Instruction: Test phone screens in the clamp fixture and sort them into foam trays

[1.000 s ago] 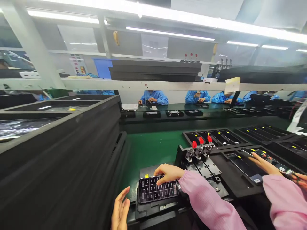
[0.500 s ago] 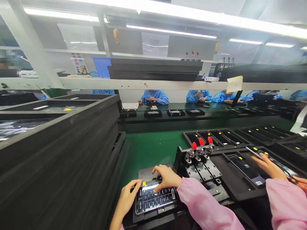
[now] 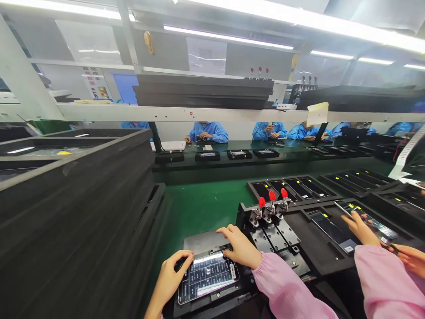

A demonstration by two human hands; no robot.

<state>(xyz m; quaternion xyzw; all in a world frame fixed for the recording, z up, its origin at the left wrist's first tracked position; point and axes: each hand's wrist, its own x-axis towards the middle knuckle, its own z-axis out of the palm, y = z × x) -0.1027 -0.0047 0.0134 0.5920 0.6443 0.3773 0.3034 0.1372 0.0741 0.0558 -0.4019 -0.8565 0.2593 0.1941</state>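
Observation:
A phone with a lit grid of dark cells on its screen lies in a black fixture. At its upper left corner, the thumb and index finger of my left hand come together on a small yellow tab, which they mostly cover. My right hand is over the phone's upper right edge, thumb and fingers apart, holding nothing. Just right of it is a black clamp jig with three red-tipped levers.
Tall black trays are stacked at left. At right, another person's hand holds a phone beside a black tray with a phone in it. More phone trays stand behind. People in blue sit across the green bench.
My right thumb has moved from the middle of the screen to the phone's upper right edge. My left fingertips have closed over the yellow tab. The view has shifted slightly.

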